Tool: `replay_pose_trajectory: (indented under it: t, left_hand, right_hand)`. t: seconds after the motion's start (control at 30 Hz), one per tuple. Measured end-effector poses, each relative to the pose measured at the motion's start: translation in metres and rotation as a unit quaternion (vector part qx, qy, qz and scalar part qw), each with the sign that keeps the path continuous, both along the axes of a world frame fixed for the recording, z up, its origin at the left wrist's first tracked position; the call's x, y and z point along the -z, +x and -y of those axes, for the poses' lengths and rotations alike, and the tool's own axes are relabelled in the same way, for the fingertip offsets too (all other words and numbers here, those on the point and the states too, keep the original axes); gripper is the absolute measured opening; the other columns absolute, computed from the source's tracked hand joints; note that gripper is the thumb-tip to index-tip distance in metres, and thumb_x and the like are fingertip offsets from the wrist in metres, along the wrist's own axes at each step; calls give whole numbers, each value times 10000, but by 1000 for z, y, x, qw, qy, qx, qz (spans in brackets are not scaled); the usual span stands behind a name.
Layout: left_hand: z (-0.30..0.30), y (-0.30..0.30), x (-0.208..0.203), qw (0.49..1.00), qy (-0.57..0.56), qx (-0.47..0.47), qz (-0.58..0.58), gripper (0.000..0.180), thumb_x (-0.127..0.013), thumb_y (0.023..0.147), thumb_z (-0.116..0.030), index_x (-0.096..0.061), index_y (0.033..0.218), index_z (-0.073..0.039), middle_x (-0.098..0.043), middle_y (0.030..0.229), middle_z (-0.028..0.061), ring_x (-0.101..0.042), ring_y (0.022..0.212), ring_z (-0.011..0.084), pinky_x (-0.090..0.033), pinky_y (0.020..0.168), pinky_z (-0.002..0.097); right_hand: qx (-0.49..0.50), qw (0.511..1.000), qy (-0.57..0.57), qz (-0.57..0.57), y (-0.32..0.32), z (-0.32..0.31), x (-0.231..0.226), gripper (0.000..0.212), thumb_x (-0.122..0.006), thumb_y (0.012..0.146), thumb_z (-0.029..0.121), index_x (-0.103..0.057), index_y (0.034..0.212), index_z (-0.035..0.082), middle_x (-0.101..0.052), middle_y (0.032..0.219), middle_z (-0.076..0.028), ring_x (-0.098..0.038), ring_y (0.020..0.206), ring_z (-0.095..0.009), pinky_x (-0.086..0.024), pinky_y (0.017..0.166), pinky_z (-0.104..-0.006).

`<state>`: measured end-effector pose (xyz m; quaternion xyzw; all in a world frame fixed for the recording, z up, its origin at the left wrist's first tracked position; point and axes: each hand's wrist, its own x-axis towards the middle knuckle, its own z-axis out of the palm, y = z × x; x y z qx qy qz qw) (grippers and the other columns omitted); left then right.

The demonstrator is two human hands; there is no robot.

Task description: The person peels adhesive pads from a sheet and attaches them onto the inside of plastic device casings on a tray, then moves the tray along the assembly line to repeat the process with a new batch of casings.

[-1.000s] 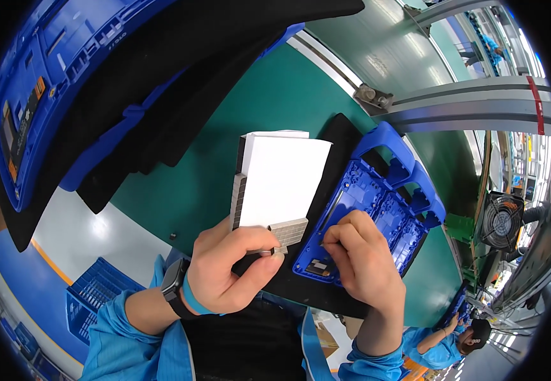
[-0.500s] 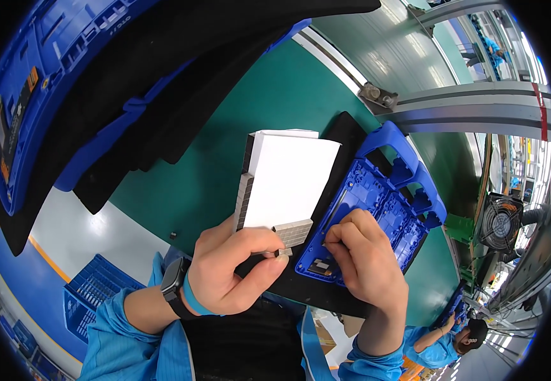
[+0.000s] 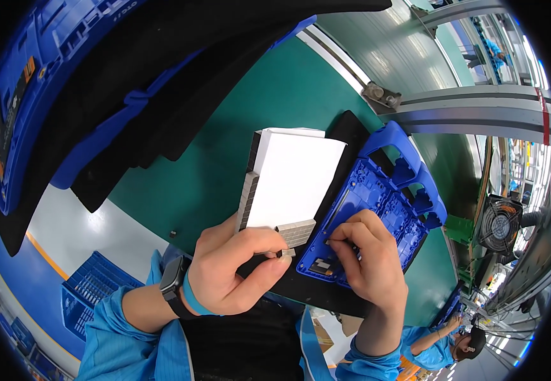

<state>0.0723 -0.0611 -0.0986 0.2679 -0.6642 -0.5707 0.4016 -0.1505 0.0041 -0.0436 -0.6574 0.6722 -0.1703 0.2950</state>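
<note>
My left hand (image 3: pixel 231 270) holds up a thick white pad (image 3: pixel 301 171) of sheets, with a dark grey strip marked off in segments along its left side. A grey row of small blocks (image 3: pixel 295 233) lies at its lower edge. My thumb and forefinger pinch close to one small grey block (image 3: pixel 287 253); my other fingers are hidden behind the pad. Over the left edge of an open blue plastic housing (image 3: pixel 345 209), my right hand (image 3: pixel 369 257) is closed in a pinch. A tiny dark bit shows at its fingertips, too small to name. The housing lies on a black mat (image 3: pixel 345 130).
Large blue housings (image 3: pixel 98 32) with black padding rise at the left. The bench top (image 3: pixel 288 82) is green, with a small dark piece (image 3: pixel 174 233) near its front edge. A metal rail, a fan (image 3: pixel 502 222) and a co-worker (image 3: pixel 440 346) are at the right; a blue crate (image 3: pixel 91 286) stands lower left.
The whole view has shifted slightly. Both hands keep nearly the same pose, with the right still pinching at the housing's edge and the left still holding the pad.
</note>
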Motion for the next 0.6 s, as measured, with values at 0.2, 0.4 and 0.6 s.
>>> replay_pose_trajectory:
  t: [0.2,0.4,0.6]
  left_hand:
    - [2,1,1,1000,-6,1,2,143,-684,835,-77,-625,959,-38,-606,788,95,-595,629,186,-441,562,283]
    - [1,0,-15,997,57,51,20,120,-670,855,-53,-617,958,-22,-614,864,136,-634,685,213,-474,610,294]
    - [-3,2,-29,988,123,91,20,112,-660,876,-58,-621,967,-5,-627,880,130,-644,727,203,-484,633,282]
  right_hand:
    - [19,1000,21,7,2,0,-1,159,-696,743,-89,-641,867,-7,-573,859,-104,-588,750,-249,-477,658,-310]
    - [61,991,-113,40,16,-12,-13,200,-741,688,-77,-653,849,4,-580,818,-106,-567,661,-221,-451,574,-309]
    - [-36,957,-289,1,40,-20,-17,268,-811,594,-13,-683,822,47,-570,778,-69,-548,628,-203,-416,500,-304]
